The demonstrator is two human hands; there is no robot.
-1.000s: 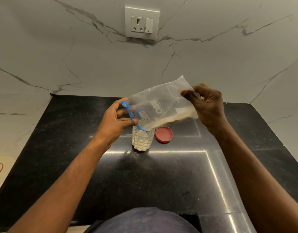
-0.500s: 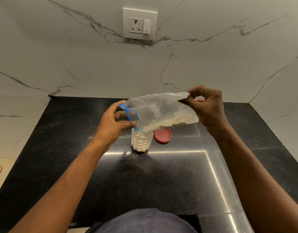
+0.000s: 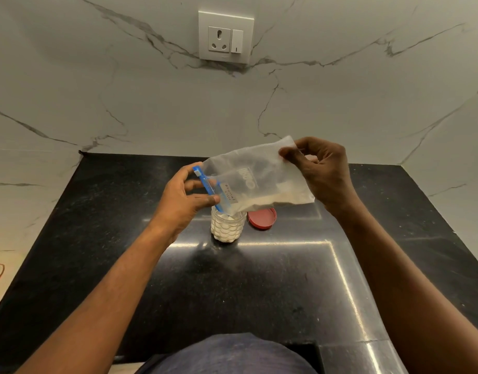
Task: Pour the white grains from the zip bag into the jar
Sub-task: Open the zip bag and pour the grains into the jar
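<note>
While the zip bag hung tilted over the jar, its blue zip end pointed down toward seven o'clock and met the jar's open mouth. The left hand held that blue strip, thumb and fingers closed around the opening to steer it. The right hand pinched the bag's far upper corner at about two o'clock from the jar, lifting that end higher than the mouth. The jar stood near the middle of the black counter and looked filled with white grains nearly to its neck, so most of the pour seemed done. A thin band of grains lay along the bag's lower edge, sloping toward the zip end; that remainder was what was left to run out. Whether grains were flowing at that instant could not be told. The red lid lay flat on the counter just beside the jar at three o'clock, off the jar. With so little headroom, overflow looked like the main risk.
</note>
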